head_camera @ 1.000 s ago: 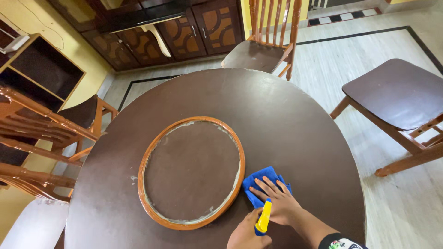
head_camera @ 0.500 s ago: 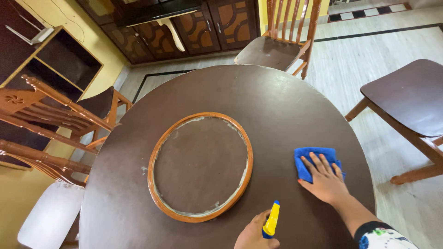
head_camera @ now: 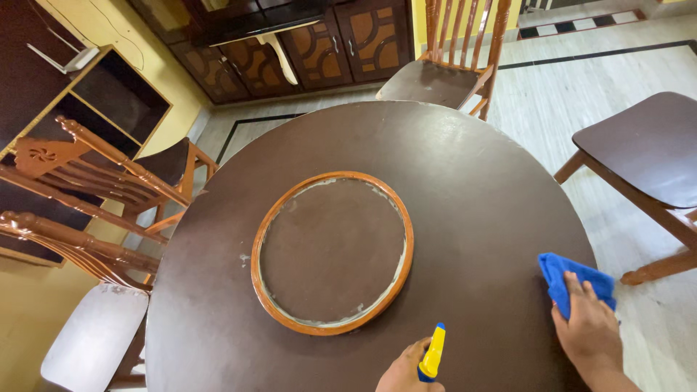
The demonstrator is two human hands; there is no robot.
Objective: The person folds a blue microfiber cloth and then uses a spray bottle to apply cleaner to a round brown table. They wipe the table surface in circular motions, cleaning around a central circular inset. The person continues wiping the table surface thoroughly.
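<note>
Right grip (head_camera: pixel 589 330) flat on blue cloth (head_camera: pixel 573 279), now at table (head_camera: pixel 465 167) edge, farther right.

Two bare hands at the lower edge of the frame. Left hand (head_camera: pixel 405 372) at bottom centre, only knuckles and part of the back showing, cut off by the frame. Right hand (head_camera: pixel 589 332) at lower right, back of the hand and bare wrist visible. No rings, watch or gloves. No sleeve in view on either arm.
</note>
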